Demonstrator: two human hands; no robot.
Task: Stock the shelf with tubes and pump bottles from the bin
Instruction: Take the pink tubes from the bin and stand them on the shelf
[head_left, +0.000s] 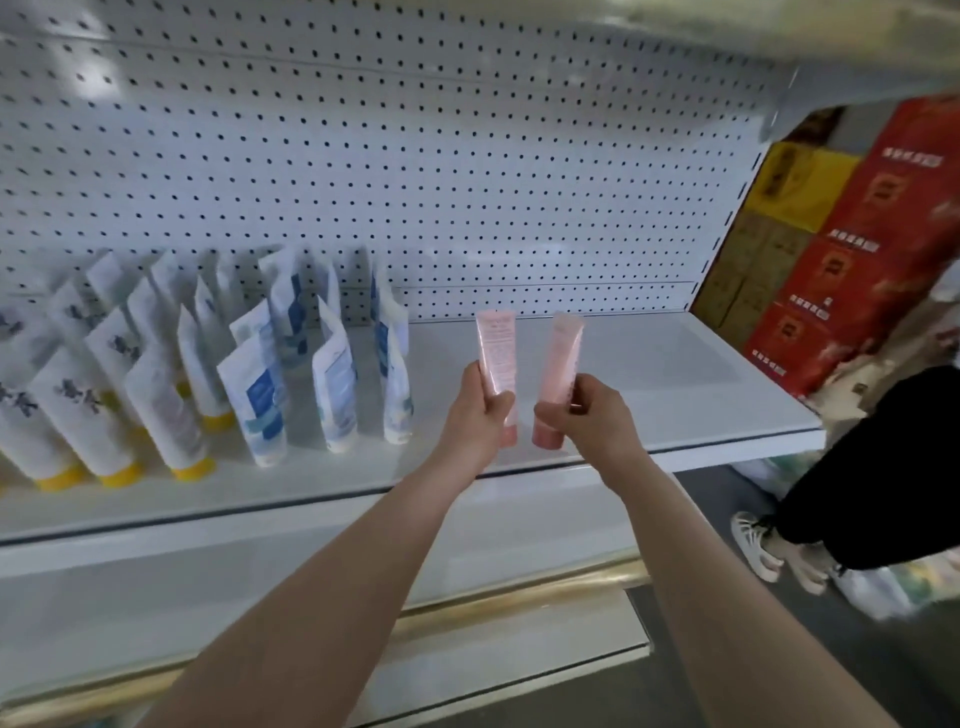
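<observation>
We grip a pale pink plastic tube (496, 345) in our left hand (475, 415), a salmon plastic tube (563, 358) in our right hand (589, 410), upright near the white metal shelf (675, 374) front edge; open surface rightward.

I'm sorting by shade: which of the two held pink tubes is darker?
The deeper salmon tube in the right hand; the left hand holds a paler pink tube.

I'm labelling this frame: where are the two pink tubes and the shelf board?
Left pink tube (496, 347), head view, upper body.
Right pink tube (564, 356), head view, upper body.
Shelf (654, 374), head view, bare board.
</observation>
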